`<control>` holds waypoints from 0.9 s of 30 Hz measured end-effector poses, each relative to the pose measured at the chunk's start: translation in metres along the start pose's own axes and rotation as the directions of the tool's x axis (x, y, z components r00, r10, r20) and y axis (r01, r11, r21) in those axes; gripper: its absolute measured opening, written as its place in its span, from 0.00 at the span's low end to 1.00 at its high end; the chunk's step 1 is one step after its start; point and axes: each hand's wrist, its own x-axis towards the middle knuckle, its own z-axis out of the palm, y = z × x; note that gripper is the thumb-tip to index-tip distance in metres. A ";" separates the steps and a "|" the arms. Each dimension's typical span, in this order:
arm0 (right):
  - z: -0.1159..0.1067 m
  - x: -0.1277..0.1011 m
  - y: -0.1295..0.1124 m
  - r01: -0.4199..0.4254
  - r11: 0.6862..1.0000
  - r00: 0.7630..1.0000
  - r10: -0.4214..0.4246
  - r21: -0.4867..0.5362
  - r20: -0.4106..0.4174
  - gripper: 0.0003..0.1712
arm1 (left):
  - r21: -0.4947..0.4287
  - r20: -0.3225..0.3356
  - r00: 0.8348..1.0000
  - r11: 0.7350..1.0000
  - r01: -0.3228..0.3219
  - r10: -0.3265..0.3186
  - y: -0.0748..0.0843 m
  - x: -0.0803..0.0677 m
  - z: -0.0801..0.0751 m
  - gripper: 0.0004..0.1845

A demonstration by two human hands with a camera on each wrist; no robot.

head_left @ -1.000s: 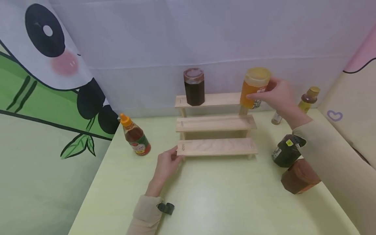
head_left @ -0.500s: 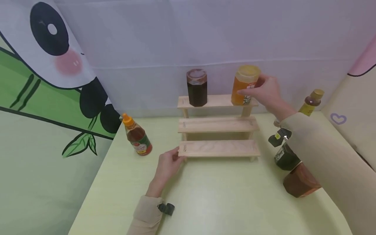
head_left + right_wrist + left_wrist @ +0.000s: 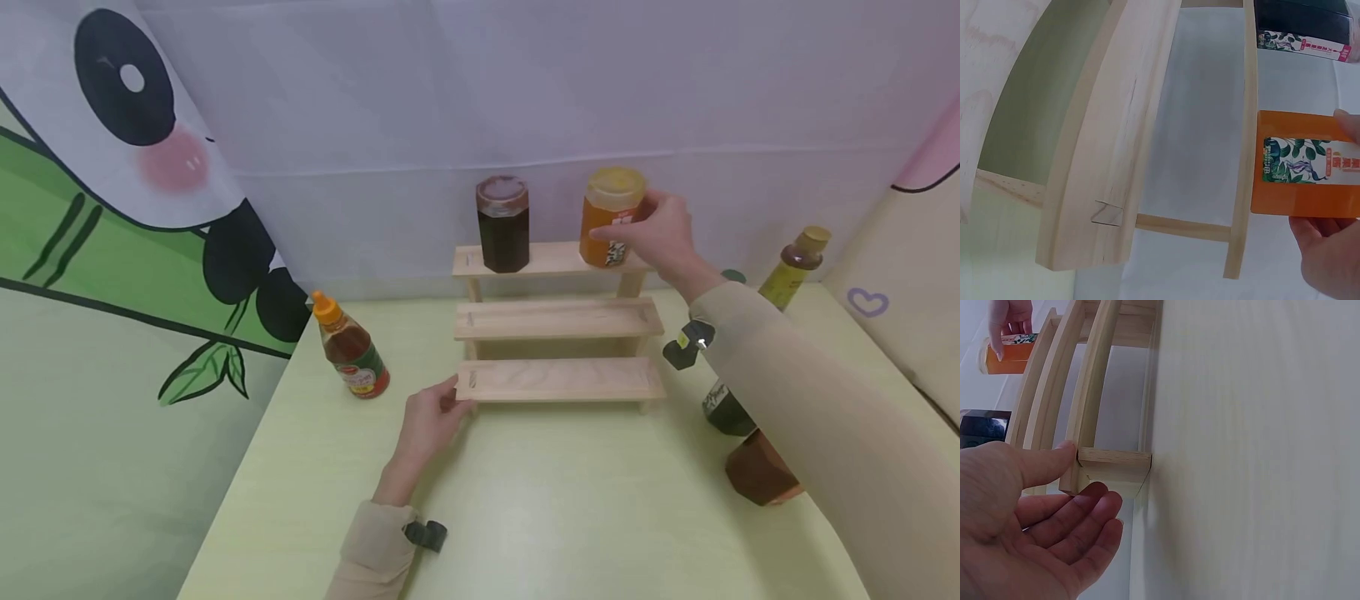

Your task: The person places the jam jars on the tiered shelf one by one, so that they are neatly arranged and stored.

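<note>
Where the desk [image 3: 525,500] meets the panda backdrop at its left edge, a squeeze bottle [image 3: 349,350] with an orange cap stands alone. Left hand [image 3: 429,421] – fingers straight and relaxed, thumb against the front-left corner of the stepped wooden rack [image 3: 558,379], bracing it, holding nothing. Dark jar [image 3: 502,222] on the top step, left half. Right hand [image 3: 660,233] grips the orange jar [image 3: 609,218], its base at or just on the top step's right end. Judgement: lower it flat and fully onto the board, away from the end, before letting go – brace stays firm. Whether the base bears fully, cannot tell. Sleeve hides most of the jars near the desk's right edge.
</note>
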 end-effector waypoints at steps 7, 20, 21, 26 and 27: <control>0.001 -0.002 0.000 0.005 1.000 1.000 -0.005 0.002 0.016 0.40 | -0.005 -0.002 1.000 1.000 0.004 -0.004 0.001 -0.001 0.001 0.28; -0.010 -0.017 0.010 0.080 0.995 0.992 -0.086 0.059 0.096 0.45 | -0.003 -0.016 0.999 0.999 -0.032 0.032 -0.001 -0.006 -0.004 0.28; -0.012 -0.019 0.010 0.079 0.996 0.992 -0.083 0.041 0.096 0.46 | -0.001 -0.017 0.999 0.999 -0.035 0.035 -0.001 -0.006 -0.004 0.28; -0.027 -0.038 0.008 0.020 0.999 0.993 -0.016 -0.031 0.113 0.52 | -0.010 -0.011 0.999 0.999 -0.030 0.030 -0.001 -0.004 -0.001 0.27; -0.031 -0.043 0.008 0.021 0.999 0.993 -0.017 -0.040 0.116 0.52 | -0.010 -0.009 0.999 0.999 -0.032 0.032 -0.001 -0.004 0.000 0.27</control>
